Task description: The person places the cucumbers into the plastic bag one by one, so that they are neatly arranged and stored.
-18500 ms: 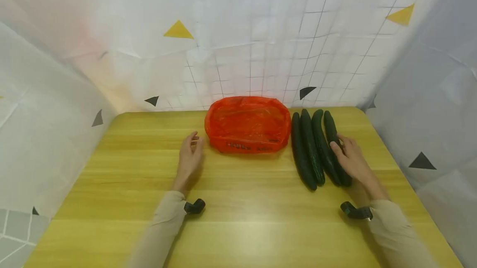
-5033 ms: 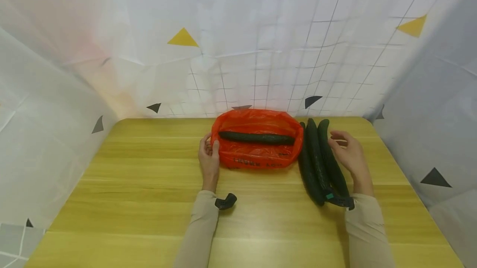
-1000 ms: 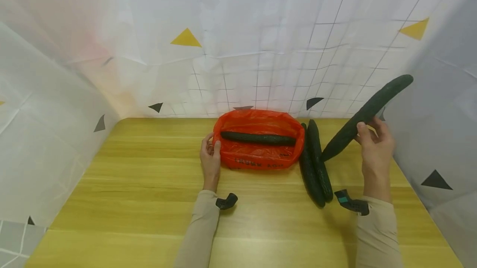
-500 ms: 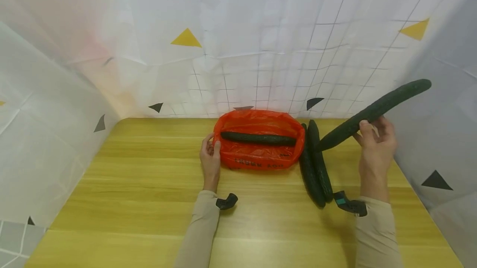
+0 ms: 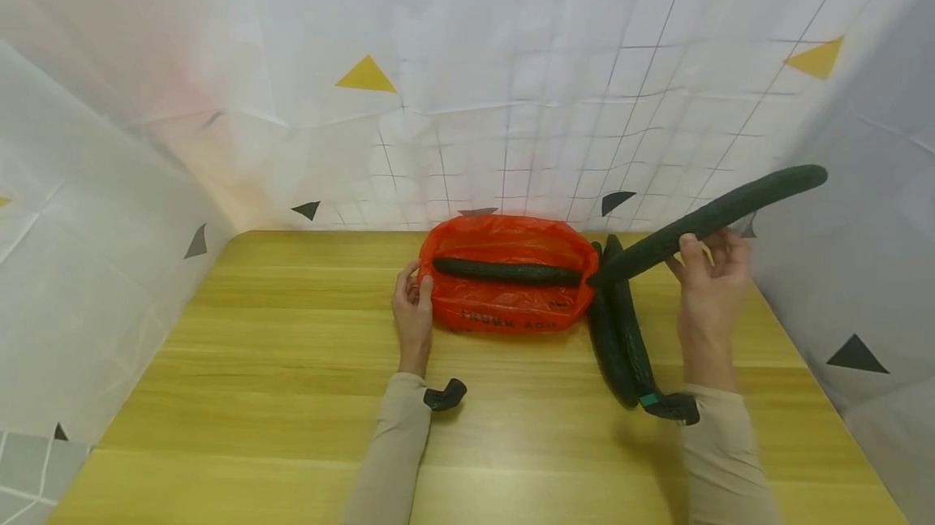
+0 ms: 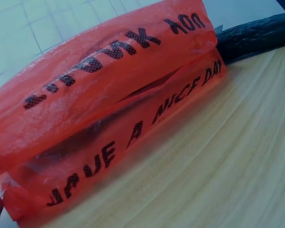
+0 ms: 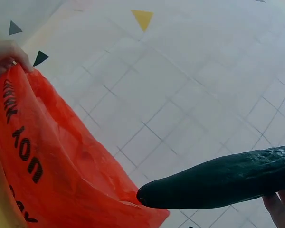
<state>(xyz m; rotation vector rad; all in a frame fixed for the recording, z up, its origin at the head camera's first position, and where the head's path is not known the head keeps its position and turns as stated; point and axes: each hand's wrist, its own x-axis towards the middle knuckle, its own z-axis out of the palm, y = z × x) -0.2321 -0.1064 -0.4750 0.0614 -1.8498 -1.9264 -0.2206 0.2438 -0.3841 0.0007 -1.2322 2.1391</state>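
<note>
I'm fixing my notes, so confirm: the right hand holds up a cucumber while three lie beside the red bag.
Not three: the head view shows two cucumbers lying beside the red bag. The right hand does hold up a cucumber.

Thin plastic bag (image 5: 504, 316) shines, all crinkly; cuc (image 5: 752, 199) at 3 o'clock semi-gloss, bumpy; wood-grain tbl (image 5: 504, 452) gleams smooth at 6.

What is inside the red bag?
One dark green cucumber lies lengthwise inside the red bag, seen through its open top. Whatever is beneath the cucumber, or low behind the bag's front wall, is covered and cannot be seen.
</note>
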